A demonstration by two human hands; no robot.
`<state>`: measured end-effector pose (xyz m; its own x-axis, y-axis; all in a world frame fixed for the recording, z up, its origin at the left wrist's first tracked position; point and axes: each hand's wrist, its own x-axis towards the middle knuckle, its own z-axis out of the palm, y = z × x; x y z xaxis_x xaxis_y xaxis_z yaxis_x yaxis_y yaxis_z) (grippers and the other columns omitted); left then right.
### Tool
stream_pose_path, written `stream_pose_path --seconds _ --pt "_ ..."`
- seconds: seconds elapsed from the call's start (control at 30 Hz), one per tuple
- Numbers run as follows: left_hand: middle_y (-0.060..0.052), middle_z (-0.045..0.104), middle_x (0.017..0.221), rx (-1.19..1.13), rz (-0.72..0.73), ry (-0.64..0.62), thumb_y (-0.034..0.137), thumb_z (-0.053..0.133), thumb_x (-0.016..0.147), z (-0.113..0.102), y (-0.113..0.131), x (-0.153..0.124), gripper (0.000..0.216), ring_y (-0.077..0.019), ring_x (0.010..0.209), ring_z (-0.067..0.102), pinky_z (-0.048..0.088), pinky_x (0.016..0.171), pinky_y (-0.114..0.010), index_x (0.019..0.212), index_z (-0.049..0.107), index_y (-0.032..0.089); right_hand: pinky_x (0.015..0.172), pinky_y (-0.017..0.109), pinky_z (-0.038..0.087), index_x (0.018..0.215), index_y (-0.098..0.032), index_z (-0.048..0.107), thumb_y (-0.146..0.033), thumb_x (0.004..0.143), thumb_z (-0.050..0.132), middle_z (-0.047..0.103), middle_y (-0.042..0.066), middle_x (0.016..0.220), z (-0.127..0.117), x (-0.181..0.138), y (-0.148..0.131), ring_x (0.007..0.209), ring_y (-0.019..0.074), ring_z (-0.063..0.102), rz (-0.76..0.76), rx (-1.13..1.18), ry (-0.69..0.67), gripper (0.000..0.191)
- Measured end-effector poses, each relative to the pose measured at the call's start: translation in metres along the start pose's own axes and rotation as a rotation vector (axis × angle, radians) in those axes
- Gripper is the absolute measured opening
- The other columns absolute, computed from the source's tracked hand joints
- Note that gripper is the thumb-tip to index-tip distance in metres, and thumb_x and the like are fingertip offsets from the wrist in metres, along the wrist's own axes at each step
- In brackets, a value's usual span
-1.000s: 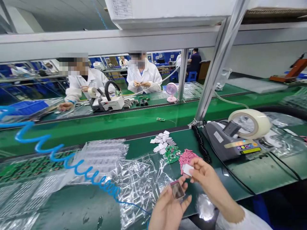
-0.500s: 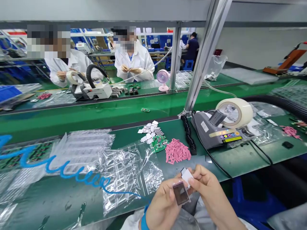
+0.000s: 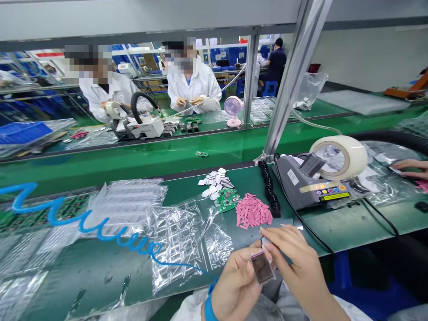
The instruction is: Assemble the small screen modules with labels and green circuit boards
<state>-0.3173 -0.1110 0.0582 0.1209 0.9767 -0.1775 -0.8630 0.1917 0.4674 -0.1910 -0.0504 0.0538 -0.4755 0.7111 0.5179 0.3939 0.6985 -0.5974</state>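
Note:
A small square display module (image 3: pixel 262 267), dark-faced with a pinkish rim, is gripped between the thumb and fingers of my left hand (image 3: pixel 234 278). My right hand (image 3: pixel 296 254) pinches a white pad with a dark edge (image 3: pixel 265 242) right at the module's upper edge; whether they touch I cannot tell. A blue strap (image 3: pixel 209 307) circles my left wrist. Beyond my hands lie a heap of pink strips (image 3: pixel 253 211), a green circuit board (image 3: pixel 228 200) and a pile of similar white pads (image 3: pixel 214 182).
A grey tape dispenser (image 3: pixel 297 189) with a large roll (image 3: pixel 359 156) stands at right, its black cable crossing the bench. Clear plastic trays (image 3: pixel 177 240) and a blue coiled cord (image 3: pixel 90 232) occupy the left. A co-worker's hand (image 3: pixel 413 166) reaches in at far right. Two people sit opposite.
The view has shifted a little to the left. My right fingers have extended over the white pad, covering more of it. A co-worker's hand has come further into view at right.

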Motion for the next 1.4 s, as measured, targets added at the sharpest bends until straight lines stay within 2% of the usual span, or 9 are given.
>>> stream_pose_path --seconds 0.13,0.3,0.5,0.67,0.77,0.87,1.0,1.13,1.4 --pt "-0.004 0.059 0.083 -0.036 0.005 0.005 0.032 0.074 0.066 0.001 -0.002 0.000 0.027 -0.0117 0.080 0.052 0.041 0.077 -0.019 0.082 0.073 0.010 0.090 0.040 0.036 0.104 -0.028 0.059 -0.013 0.087 0.052 0.070 0.000 0.096 0.004 -0.004 0.001 0.084 0.0179 0.065 -0.016 -0.020 0.061 0.023" --pt "-0.005 0.063 0.082 -0.099 -0.009 -0.007 0.028 0.074 0.067 -0.002 -0.004 0.000 0.026 -0.0112 0.080 0.055 0.042 0.083 -0.021 0.081 0.072 0.008 0.076 0.036 0.045 0.083 -0.027 0.061 -0.018 0.085 0.055 0.069 0.001 0.089 0.003 -0.002 -0.006 0.079 0.0194 0.064 0.120 0.093 0.098 0.011" --pt "-0.009 0.069 0.108 -0.207 -0.011 0.055 0.028 0.070 0.071 -0.018 0.006 0.003 0.021 -0.0237 0.112 0.056 0.036 0.102 -0.036 0.087 0.072 0.013 0.086 0.040 0.041 0.081 -0.027 0.057 -0.013 0.083 0.050 0.058 0.001 0.079 -0.003 -0.030 -0.003 0.079 0.0197 0.057 0.132 0.213 0.246 0.016" --pt "-0.011 0.068 0.112 -0.255 -0.091 0.032 0.031 0.065 0.076 -0.027 0.013 0.002 0.024 -0.0227 0.111 0.057 0.036 0.102 -0.035 0.092 0.072 0.014 0.069 0.037 0.041 0.070 -0.024 0.063 -0.022 0.076 0.064 0.058 0.001 0.068 0.028 -0.057 0.039 0.066 0.0198 0.050 0.407 0.369 -0.044 0.006" --pt "-0.010 0.068 0.111 -0.295 -0.179 -0.020 0.034 0.065 0.075 -0.026 0.009 0.000 0.026 -0.0236 0.111 0.057 0.037 0.101 -0.034 0.091 0.072 0.014 0.075 0.040 0.040 0.075 -0.023 0.067 -0.030 0.074 0.066 0.058 0.005 0.078 0.039 -0.058 0.055 0.077 0.0234 0.050 0.527 0.421 0.025 0.008" --pt "-0.010 0.069 0.110 -0.307 -0.234 -0.039 0.033 0.066 0.075 -0.021 0.004 0.000 0.027 -0.0241 0.110 0.058 0.038 0.100 -0.033 0.091 0.072 0.012 0.083 0.040 0.042 0.087 -0.024 0.066 -0.039 0.082 0.057 0.060 0.006 0.092 0.030 -0.050 0.051 0.091 0.0240 0.053 0.631 0.620 0.040 0.018" --pt "-0.010 0.069 0.109 -0.343 -0.280 -0.026 0.033 0.064 0.077 -0.015 0.001 0.004 0.029 -0.0224 0.108 0.060 0.038 0.099 -0.030 0.095 0.071 0.012 0.084 0.041 0.047 0.106 -0.025 0.064 -0.045 0.086 0.047 0.065 0.008 0.102 0.012 -0.033 0.031 0.097 0.0244 0.060 0.706 1.026 -0.146 0.032" --pt "-0.009 0.071 0.105 -0.375 -0.310 -0.023 0.033 0.064 0.077 -0.013 -0.001 0.006 0.029 -0.0221 0.106 0.061 0.038 0.099 -0.030 0.096 0.070 0.012 0.090 0.039 0.046 0.106 -0.025 0.065 -0.044 0.084 0.053 0.066 0.008 0.107 0.009 -0.023 0.022 0.101 0.0238 0.061 0.728 1.297 -0.268 0.032" --pt "-0.009 0.068 0.112 -0.350 -0.366 -0.116 0.036 0.061 0.079 -0.009 -0.002 0.003 0.035 -0.0241 0.114 0.055 0.040 0.098 -0.037 0.105 0.065 0.013 0.088 0.037 0.048 0.094 -0.024 0.070 -0.048 0.073 0.066 0.067 0.007 0.103 0.012 -0.027 0.015 0.097 0.0236 0.062 0.791 1.483 -0.135 0.032"
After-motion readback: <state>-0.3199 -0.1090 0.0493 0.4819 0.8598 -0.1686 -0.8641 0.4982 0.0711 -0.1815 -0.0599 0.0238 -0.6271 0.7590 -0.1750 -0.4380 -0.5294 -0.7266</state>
